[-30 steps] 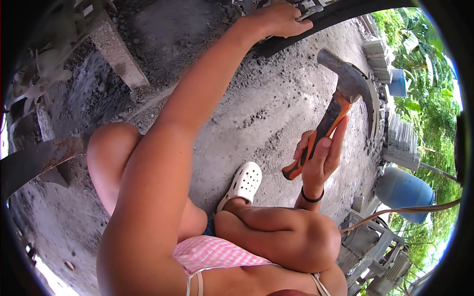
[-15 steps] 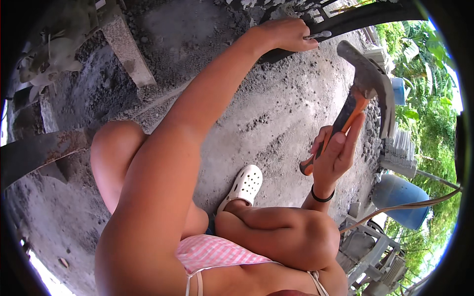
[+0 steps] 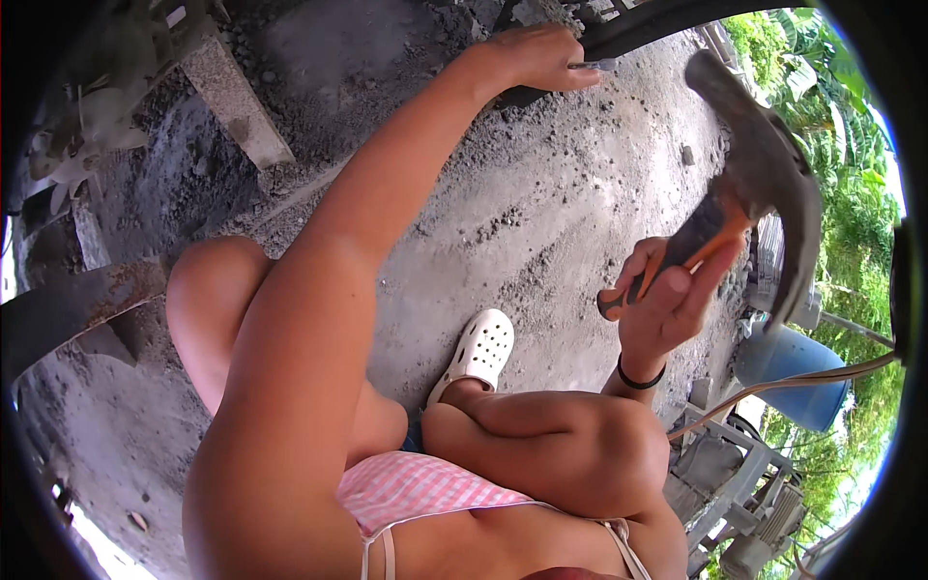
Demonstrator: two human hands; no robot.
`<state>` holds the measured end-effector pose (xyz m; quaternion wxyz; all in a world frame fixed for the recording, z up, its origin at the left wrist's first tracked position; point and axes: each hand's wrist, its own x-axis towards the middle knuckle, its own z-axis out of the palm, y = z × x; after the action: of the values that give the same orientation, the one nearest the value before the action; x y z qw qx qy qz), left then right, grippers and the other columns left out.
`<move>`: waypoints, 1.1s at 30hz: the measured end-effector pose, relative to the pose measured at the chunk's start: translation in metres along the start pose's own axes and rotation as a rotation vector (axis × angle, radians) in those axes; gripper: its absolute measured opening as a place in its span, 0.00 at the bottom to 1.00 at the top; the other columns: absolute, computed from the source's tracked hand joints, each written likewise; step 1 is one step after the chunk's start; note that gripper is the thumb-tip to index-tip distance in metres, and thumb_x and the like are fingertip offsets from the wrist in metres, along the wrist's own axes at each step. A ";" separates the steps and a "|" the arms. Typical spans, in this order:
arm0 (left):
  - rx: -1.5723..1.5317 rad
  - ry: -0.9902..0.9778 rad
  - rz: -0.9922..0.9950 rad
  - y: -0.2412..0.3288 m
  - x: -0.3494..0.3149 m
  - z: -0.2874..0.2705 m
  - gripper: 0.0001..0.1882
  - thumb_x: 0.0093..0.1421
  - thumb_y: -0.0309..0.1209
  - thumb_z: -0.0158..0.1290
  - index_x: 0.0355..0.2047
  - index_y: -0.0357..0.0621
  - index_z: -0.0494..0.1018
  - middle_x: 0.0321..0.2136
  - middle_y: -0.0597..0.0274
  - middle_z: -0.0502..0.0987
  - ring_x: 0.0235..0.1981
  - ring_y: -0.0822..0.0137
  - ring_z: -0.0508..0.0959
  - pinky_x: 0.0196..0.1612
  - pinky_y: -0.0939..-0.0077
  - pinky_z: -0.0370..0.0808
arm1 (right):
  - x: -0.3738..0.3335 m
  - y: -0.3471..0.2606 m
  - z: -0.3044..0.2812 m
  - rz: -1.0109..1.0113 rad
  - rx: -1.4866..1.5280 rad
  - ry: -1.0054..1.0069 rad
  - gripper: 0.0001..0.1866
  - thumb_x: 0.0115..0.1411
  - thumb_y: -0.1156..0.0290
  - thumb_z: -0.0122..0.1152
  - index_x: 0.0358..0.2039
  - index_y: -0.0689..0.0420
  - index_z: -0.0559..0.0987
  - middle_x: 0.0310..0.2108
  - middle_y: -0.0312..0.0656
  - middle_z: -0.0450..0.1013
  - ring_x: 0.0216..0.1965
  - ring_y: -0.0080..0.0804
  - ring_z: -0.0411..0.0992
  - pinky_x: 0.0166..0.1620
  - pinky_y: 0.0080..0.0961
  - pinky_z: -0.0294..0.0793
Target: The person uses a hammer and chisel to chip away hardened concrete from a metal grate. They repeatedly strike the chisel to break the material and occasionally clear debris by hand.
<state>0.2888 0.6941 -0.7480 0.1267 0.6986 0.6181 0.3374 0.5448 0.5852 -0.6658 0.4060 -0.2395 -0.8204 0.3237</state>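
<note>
My left arm reaches far forward to the top of the head view. There my left hand point(image 3: 543, 58) is closed on a thin metal nail point(image 3: 594, 65), whose pale end sticks out to the right past my fingers. The hand is beside a dark curved bar point(image 3: 667, 24); whether it touches the bar cannot be told. On the right, my right hand point(image 3: 665, 304) grips the orange and black handle of a claw hammer point(image 3: 764, 169). The hammer is raised in the air, its dark head up and away from the nail.
A rusty metal strip point(image 3: 92, 304) and a concrete-crusted post point(image 3: 232, 97) stand at the left. To the right are a blue barrel point(image 3: 795, 377), a cable point(image 3: 773, 391) and grey machinery point(image 3: 744, 493). My white clog point(image 3: 486, 348) rests on the gritty floor.
The hammer in my right hand has swung up and to the right, looking larger. My left hand, the nail and the bar have shifted slightly left and up in the picture, as has the background.
</note>
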 end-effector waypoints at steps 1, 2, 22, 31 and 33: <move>0.003 -0.017 -0.021 0.000 -0.001 -0.003 0.27 0.57 0.52 0.49 0.26 0.36 0.78 0.22 0.46 0.76 0.27 0.49 0.79 0.32 0.58 0.74 | 0.003 0.010 -0.001 0.056 -0.163 -0.104 0.29 0.70 0.61 0.39 0.67 0.56 0.49 0.18 0.36 0.63 0.16 0.17 0.60 0.18 0.14 0.60; -0.051 0.070 0.019 -0.017 -0.009 0.005 0.27 0.56 0.53 0.49 0.27 0.37 0.78 0.22 0.45 0.76 0.29 0.49 0.79 0.34 0.57 0.73 | 0.009 0.020 0.009 0.218 -0.090 -0.212 0.27 0.70 0.64 0.38 0.66 0.56 0.51 0.17 0.34 0.63 0.15 0.15 0.58 0.18 0.13 0.58; -0.348 0.115 -0.256 0.007 -0.005 -0.039 0.24 0.58 0.48 0.48 0.32 0.34 0.76 0.22 0.47 0.78 0.26 0.54 0.79 0.32 0.61 0.73 | -0.030 0.009 -0.007 0.091 0.086 0.081 0.30 0.70 0.60 0.35 0.68 0.52 0.42 0.18 0.41 0.64 0.14 0.22 0.62 0.16 0.17 0.61; -0.114 -0.048 -0.256 -0.025 0.013 0.011 0.28 0.56 0.54 0.46 0.24 0.38 0.78 0.20 0.52 0.77 0.27 0.55 0.79 0.36 0.61 0.75 | 0.001 -0.009 0.004 -0.113 0.065 0.099 0.34 0.69 0.54 0.36 0.68 0.51 0.36 0.16 0.42 0.64 0.13 0.25 0.62 0.16 0.19 0.61; -0.041 -0.008 -0.212 -0.016 0.007 0.019 0.27 0.56 0.52 0.46 0.24 0.39 0.78 0.18 0.54 0.77 0.24 0.56 0.79 0.35 0.60 0.75 | 0.000 -0.005 0.003 -0.116 0.062 0.100 0.35 0.69 0.54 0.36 0.68 0.51 0.36 0.17 0.42 0.64 0.14 0.25 0.62 0.17 0.19 0.61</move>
<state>0.2886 0.7088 -0.7697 0.1782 0.6280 0.6809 0.3320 0.5414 0.5808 -0.6636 0.4716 -0.1948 -0.8012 0.3126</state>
